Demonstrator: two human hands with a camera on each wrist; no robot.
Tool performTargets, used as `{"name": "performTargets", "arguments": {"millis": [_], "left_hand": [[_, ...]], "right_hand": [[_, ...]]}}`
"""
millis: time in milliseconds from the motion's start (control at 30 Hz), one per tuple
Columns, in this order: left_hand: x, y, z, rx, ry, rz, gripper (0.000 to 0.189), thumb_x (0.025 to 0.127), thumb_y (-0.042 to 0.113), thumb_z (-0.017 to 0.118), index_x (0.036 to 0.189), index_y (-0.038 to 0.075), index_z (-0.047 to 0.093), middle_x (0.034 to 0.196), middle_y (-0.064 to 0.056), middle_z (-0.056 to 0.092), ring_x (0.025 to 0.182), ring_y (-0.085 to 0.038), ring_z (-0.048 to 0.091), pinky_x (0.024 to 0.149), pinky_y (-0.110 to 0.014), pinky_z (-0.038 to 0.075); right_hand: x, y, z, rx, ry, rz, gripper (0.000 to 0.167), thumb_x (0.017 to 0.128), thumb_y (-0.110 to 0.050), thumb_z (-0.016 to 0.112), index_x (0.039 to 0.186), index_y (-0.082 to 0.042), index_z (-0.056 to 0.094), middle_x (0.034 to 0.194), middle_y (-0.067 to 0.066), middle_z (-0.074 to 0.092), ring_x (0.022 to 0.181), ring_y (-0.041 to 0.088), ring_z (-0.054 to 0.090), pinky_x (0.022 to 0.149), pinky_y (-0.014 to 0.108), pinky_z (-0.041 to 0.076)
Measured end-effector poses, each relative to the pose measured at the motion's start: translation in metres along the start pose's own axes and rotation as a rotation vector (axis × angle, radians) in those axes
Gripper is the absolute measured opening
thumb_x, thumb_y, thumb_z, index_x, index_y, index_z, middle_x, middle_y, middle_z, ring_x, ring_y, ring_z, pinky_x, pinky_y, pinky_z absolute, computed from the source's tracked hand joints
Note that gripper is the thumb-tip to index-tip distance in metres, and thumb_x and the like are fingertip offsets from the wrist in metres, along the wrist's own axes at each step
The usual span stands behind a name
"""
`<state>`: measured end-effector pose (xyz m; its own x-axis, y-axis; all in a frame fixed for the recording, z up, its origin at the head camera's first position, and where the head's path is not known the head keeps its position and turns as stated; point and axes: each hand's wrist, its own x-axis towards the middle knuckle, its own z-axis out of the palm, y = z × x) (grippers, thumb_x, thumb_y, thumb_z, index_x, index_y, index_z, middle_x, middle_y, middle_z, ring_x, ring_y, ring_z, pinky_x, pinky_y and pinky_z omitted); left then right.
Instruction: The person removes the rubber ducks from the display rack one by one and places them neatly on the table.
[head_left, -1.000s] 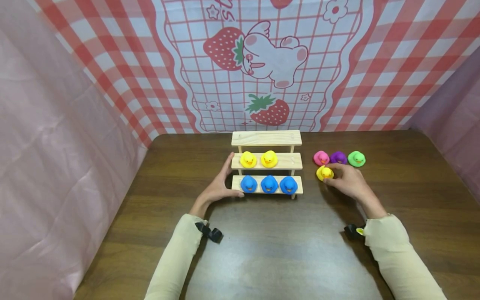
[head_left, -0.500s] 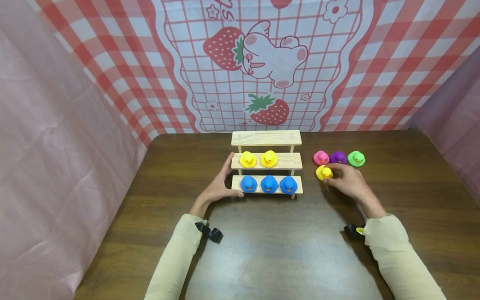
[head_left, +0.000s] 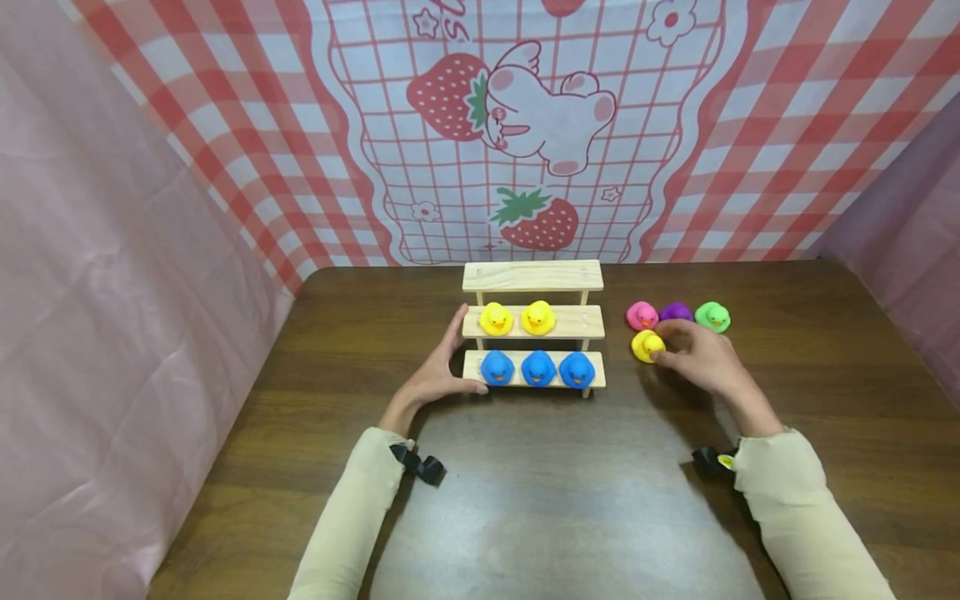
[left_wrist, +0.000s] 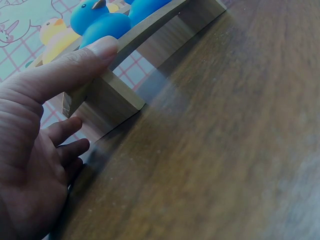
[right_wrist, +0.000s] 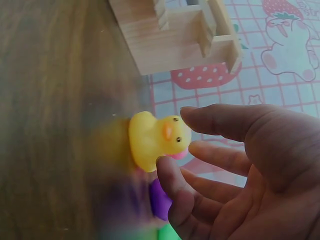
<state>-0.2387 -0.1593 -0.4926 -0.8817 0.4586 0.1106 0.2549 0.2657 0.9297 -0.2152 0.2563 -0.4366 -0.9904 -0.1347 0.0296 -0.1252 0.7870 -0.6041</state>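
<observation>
A three-tier wooden display stand (head_left: 534, 277) stands on the table. Three blue rubber ducks (head_left: 538, 368) sit on its bottom shelf and two yellow rubber ducks (head_left: 537, 317) on the middle one; the top shelf is bare. My left hand (head_left: 437, 372) holds the stand's left end, thumb (left_wrist: 103, 48) along the bottom shelf's front edge, beside a blue duck (left_wrist: 100, 30). Right of the stand, another yellow rubber duck (head_left: 647, 347) rests on the table. My right hand (head_left: 701, 360) is beside it, thumb and fingers (right_wrist: 215, 117) spread apart, fingertips right at the duck.
Behind that yellow duck, a pink duck (head_left: 642, 316), a purple duck (head_left: 677, 312) and a green duck (head_left: 712, 317) form a row. A strawberry-print checked cloth (head_left: 525, 150) hangs at the table's back edge, and a pink cloth (head_left: 90, 300) hangs on the left.
My right hand has eased slightly right, its fingers parting from the yellow duck, which stays on the table near the pink one. The left hand and the stand have not moved.
</observation>
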Motion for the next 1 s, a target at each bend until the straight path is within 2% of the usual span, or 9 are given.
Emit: {"name": "performTargets", "arguments": {"millis": [267,467,600,700,800,867,1000], "left_hand": [[0.0,0.003,0.001,-0.01,-0.003,0.001,0.13,0.071,-0.007,0.083,0.162,0.017,-0.005,0.172,-0.007,-0.005,0.153,-0.038,0.023,0.127,-0.057,0.014],[-0.006,0.027,-0.001,-0.018,-0.024,-0.006,0.126,0.072,-0.006,0.082,0.162,0.01,-0.003,0.171,-0.016,-0.004,0.152,-0.043,0.022,0.126,-0.059,0.015],[-0.008,0.032,-0.002,-0.011,-0.024,-0.013,0.125,0.072,-0.004,0.083,0.162,0.012,-0.003,0.171,-0.016,-0.003,0.151,-0.044,0.024,0.125,-0.06,0.017],[-0.005,0.022,0.0,-0.015,-0.018,-0.019,0.126,0.072,-0.006,0.082,0.162,0.012,-0.004,0.171,-0.013,-0.005,0.153,-0.042,0.021,0.126,-0.059,0.015],[-0.001,0.008,0.001,-0.013,-0.012,-0.017,0.128,0.071,-0.008,0.082,0.162,0.012,-0.006,0.172,-0.009,-0.006,0.154,-0.041,0.018,0.127,-0.059,0.014],[0.001,0.002,0.001,-0.005,-0.008,-0.01,0.128,0.071,-0.007,0.083,0.162,0.012,-0.006,0.172,-0.007,-0.006,0.154,-0.04,0.018,0.127,-0.058,0.014],[0.001,0.0,0.0,0.009,-0.004,0.001,0.128,0.071,-0.004,0.085,0.162,0.013,-0.004,0.172,-0.006,-0.004,0.154,-0.038,0.02,0.126,-0.058,0.017]], "right_hand": [[-0.003,-0.01,-0.01,0.009,0.003,-0.014,0.05,0.09,-0.024,0.073,0.127,0.005,0.061,0.117,0.031,0.069,0.085,0.032,0.072,0.064,0.027,0.051],[-0.005,-0.019,-0.016,-0.006,0.02,-0.017,0.052,0.09,-0.026,0.073,0.131,0.003,0.059,0.104,0.027,0.07,0.072,0.017,0.06,0.055,0.025,0.046],[-0.005,-0.027,-0.019,-0.011,0.039,-0.032,0.053,0.091,-0.027,0.073,0.132,0.002,0.059,0.114,0.028,0.068,0.075,0.022,0.057,0.057,0.024,0.046],[-0.006,-0.033,-0.02,-0.005,0.036,-0.023,0.055,0.092,-0.029,0.072,0.135,0.001,0.057,0.121,0.029,0.065,0.081,0.027,0.057,0.059,0.024,0.047],[-0.007,-0.039,-0.021,0.006,0.034,-0.023,0.055,0.092,-0.028,0.071,0.136,0.0,0.056,0.12,0.028,0.064,0.081,0.026,0.055,0.057,0.022,0.047],[-0.007,-0.043,-0.021,0.012,0.046,-0.036,0.053,0.092,-0.027,0.072,0.135,0.0,0.057,0.114,0.025,0.065,0.077,0.023,0.053,0.055,0.023,0.045],[-0.007,-0.051,-0.022,0.021,0.06,-0.06,0.052,0.091,-0.027,0.073,0.133,-0.001,0.058,0.099,0.02,0.066,0.071,0.017,0.05,0.053,0.024,0.042]]}}
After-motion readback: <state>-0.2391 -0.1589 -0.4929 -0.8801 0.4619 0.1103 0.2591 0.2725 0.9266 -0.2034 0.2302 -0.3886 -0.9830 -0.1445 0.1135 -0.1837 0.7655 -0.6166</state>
